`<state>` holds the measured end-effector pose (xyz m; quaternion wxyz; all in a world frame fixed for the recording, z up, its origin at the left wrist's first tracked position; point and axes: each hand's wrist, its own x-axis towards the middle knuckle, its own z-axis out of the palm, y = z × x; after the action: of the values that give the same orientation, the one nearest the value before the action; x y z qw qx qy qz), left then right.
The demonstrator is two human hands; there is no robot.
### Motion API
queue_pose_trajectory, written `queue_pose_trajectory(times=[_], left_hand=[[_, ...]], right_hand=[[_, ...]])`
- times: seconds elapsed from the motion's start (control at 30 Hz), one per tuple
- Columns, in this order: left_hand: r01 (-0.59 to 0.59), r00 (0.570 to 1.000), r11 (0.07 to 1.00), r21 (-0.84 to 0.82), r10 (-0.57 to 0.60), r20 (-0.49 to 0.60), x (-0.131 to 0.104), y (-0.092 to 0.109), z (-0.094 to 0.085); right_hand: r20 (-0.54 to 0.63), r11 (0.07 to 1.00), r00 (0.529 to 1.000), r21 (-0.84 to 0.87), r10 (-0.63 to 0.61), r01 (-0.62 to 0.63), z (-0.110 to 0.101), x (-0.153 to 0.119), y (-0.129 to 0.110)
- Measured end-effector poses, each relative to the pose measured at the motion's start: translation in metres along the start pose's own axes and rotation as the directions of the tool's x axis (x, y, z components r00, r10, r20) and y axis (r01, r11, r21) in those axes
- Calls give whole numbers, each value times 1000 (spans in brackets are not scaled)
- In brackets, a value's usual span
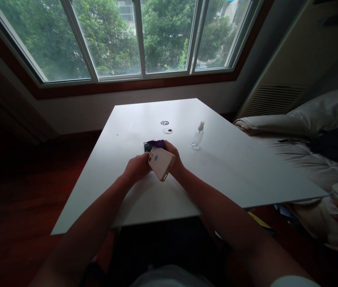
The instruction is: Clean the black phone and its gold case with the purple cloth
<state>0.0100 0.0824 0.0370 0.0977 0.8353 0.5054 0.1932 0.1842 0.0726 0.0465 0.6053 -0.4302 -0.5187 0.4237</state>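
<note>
Above the white table [223, 171], a pale phone case [161, 162] hangs tilted between my two hands. Behind its upper left edge shows a dark phone [148, 148]. My left hand [137, 166] is closed on the dark phone, at the case's left side. My right hand [172, 155] is closed round a purple cloth [157, 144] and touches the case's right side. Most of the right fingers are hidden behind the case and cloth, so which of them bears the case is unclear.
A clear spray bottle [197, 137] stands on the table to the right of my hands. Two small round stickers [168, 130] lie beyond them. A window [166, 40] is behind the table, and a bed with bedding [312, 147] is at the right.
</note>
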Motion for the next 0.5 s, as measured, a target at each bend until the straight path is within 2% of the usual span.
queue_pose_trajectory(times=[0.07, 0.13, 0.3, 0.5], left_hand=[[-23, 999, 1000, 19, 22, 28, -1, 3, -2], [-50, 998, 999, 19, 49, 43, -3, 6, -4], [-20, 1000, 999, 45, 19, 12, -5, 9, -4], [-63, 995, 997, -51, 59, -81, -4, 4, 1]], right_hand=[[-6, 968, 985, -190, -170, 166, 2, -1, 0], [-16, 937, 971, -266, -239, 226, 3, -2, 0], [6, 972, 989, -184, -148, 147, 3, 2, 5], [32, 1000, 999, -7, -7, 7, 4, 11, 13]])
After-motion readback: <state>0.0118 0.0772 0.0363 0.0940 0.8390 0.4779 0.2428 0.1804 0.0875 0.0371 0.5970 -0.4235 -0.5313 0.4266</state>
